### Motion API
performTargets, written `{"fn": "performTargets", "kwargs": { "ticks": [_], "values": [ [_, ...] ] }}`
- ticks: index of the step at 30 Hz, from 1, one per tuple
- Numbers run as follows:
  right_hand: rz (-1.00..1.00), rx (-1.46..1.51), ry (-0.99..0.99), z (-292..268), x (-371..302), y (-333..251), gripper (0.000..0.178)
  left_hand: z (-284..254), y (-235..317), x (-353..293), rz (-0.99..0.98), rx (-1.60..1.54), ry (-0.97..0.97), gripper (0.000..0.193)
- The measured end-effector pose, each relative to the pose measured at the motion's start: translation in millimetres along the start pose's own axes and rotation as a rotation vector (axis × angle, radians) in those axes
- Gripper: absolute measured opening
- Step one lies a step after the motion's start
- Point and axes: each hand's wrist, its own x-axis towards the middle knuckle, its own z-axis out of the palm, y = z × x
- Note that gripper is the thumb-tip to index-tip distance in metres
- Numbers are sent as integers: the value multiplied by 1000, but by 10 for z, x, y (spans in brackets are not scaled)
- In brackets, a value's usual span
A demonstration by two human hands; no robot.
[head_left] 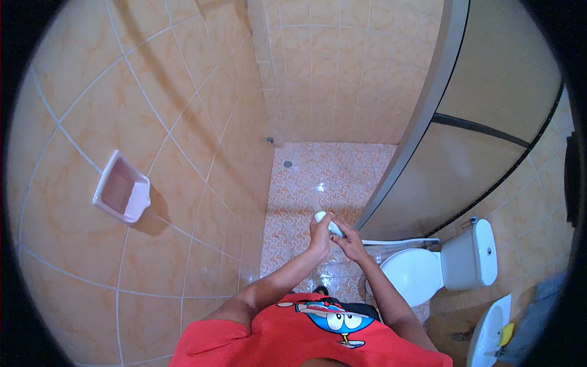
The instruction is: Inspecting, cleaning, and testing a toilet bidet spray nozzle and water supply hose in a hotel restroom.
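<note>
In front of my body, over the tiled floor, both hands meet around a small white rounded object (pixel 335 229). It is smooth and longish; its exact kind is too small to make out. My left hand (pixel 319 235) wraps its fingers round it, and one white end (pixel 320 216) sticks out past them. My right hand (pixel 350 243) comes from the other side, its bent fingers closed against the lower right end. Part of the object is hidden behind the fingers of both hands.
A pink soap dish (pixel 144 200) juts from the left tiled wall. A framed shower partition (pixel 408 147) stands right of my hands. Beyond it are a white toilet (pixel 413 276) and a washbasin (pixel 486 336). A drain (pixel 288 164) lies in the patterned floor.
</note>
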Motion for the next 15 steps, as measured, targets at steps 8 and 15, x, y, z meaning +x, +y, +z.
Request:
{"fn": "performTargets", "kwargs": {
  "ticks": [8,15],
  "values": [
    [-353,-528,183,-206,-194,-235,48,229,7,-267,145,152,-111,13],
    [-370,-666,258,-341,-324,-317,46,404,24,-432,315,282,-247,17]
  ]
}}
